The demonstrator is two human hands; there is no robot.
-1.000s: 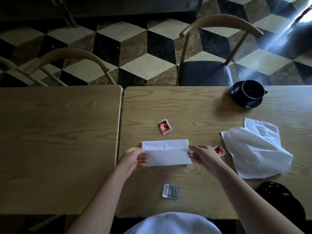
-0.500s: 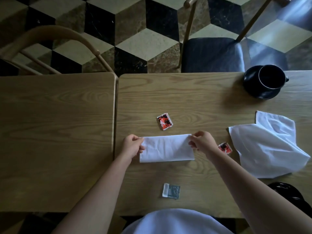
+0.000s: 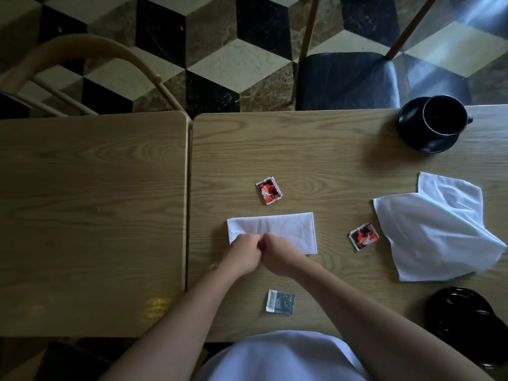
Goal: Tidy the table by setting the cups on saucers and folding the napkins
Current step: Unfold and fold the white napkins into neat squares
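Both hands have left the napkin's ends and met at the middle of its near edge. Right-hand wooden table (image 3: 316, 149) carries everything. Unfolded napkin (image 3: 439, 237) lies rumpled at the right. Folded napkin (image 3: 286, 226) lies flat as a long strip near the table's left edge. Black cup (image 3: 444, 116) stands on its saucer (image 3: 428, 145) at the far right; a second black saucer (image 3: 464, 317) sits at the near right corner. Left hand (image 3: 243, 255) and right hand (image 3: 280, 257) touch knuckle to knuckle, fingers curled, pinching the folded napkin (fingertips hidden). Two red packets (image 3: 269, 190) (image 3: 363, 236) and a grey packet (image 3: 280, 301) lie around it.
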